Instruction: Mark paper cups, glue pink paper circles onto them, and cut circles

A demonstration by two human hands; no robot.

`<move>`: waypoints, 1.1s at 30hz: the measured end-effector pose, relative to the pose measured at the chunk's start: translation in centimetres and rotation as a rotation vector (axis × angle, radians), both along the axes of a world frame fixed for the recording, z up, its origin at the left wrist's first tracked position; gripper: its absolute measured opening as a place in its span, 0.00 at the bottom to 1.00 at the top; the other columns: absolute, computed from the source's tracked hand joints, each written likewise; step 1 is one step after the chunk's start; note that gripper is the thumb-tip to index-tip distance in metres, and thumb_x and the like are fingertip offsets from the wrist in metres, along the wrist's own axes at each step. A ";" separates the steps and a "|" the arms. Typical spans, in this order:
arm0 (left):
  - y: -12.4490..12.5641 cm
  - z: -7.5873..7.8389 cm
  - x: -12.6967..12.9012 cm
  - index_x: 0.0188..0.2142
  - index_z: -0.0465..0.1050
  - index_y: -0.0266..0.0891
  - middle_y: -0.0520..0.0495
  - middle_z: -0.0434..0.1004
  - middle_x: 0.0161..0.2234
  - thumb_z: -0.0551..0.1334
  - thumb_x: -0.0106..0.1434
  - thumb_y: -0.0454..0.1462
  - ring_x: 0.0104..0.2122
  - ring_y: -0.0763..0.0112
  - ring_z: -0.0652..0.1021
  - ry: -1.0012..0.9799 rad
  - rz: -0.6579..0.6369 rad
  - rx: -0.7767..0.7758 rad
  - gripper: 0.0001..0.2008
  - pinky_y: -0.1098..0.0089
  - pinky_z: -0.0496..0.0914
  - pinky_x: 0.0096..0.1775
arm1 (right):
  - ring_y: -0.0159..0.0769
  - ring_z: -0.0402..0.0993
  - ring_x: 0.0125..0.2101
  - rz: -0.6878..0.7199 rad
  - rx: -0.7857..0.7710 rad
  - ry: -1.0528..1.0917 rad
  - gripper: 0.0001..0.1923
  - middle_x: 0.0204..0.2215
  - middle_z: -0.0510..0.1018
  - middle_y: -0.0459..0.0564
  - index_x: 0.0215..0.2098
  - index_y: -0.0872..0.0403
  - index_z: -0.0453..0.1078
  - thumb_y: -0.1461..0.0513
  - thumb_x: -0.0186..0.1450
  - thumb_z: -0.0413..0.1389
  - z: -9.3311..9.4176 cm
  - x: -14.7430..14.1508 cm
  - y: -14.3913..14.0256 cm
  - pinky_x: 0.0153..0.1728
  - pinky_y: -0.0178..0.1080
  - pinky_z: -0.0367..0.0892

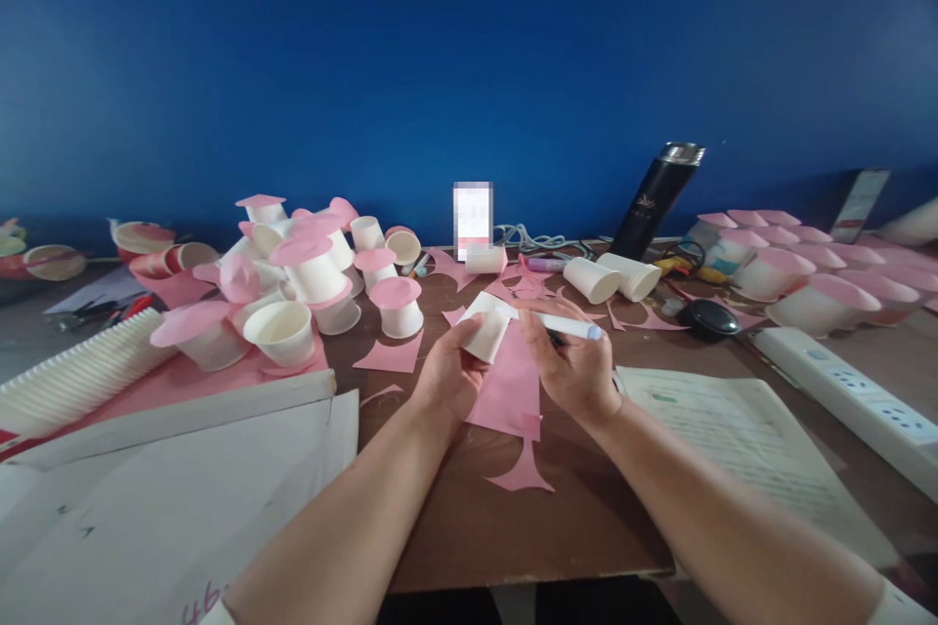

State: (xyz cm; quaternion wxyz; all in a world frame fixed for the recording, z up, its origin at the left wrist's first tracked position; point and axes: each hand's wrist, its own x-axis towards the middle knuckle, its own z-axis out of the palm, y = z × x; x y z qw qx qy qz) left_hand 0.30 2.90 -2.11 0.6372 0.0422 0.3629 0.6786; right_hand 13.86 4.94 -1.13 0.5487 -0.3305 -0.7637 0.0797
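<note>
In the middle of the head view my left hand is closed round a white paper cup, which is tilted in front of me. My right hand grips a white marker pen with a pale lilac end. The pen's other end points at the cup, but its tip is too small to make out. Beneath both hands lies a pink paper sheet. A pink paper offcut with curved edges lies nearer to me on the brown table.
Several white cups with pink paper discs are heaped at left, beside a stack of cups. More disc-topped cups stand at right. A black flask, a power strip, a written paper and a black mouse surround the work.
</note>
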 end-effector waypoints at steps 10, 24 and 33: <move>0.1 -0.1 -0.2 0.33 0.74 0.35 0.48 0.78 0.31 0.68 0.52 0.30 0.28 0.76 0.78 0.000 0.005 -0.019 0.07 0.79 0.68 0.25 | 0.39 0.78 0.38 -0.001 -0.022 -0.007 0.09 0.36 0.81 0.51 0.40 0.52 0.75 0.61 0.66 0.53 0.0 -0.1 0.0 0.43 0.42 0.72; 0.1 0.3 -0.6 0.31 0.72 0.36 0.50 0.77 0.28 0.68 0.50 0.30 0.26 0.77 0.76 0.006 0.020 -0.010 0.08 0.80 0.65 0.22 | 0.39 0.78 0.37 -0.016 -0.020 -0.021 0.08 0.36 0.81 0.51 0.40 0.51 0.75 0.61 0.66 0.53 -0.3 0.0 0.1 0.41 0.42 0.73; 0.0 -0.2 -0.5 0.33 0.74 0.35 0.47 0.79 0.32 0.69 0.50 0.30 0.30 0.74 0.78 0.020 0.043 0.015 0.10 0.78 0.70 0.28 | 0.38 0.76 0.38 -0.030 0.020 0.059 0.09 0.35 0.80 0.51 0.41 0.52 0.75 0.62 0.66 0.53 0.3 0.2 0.1 0.43 0.44 0.71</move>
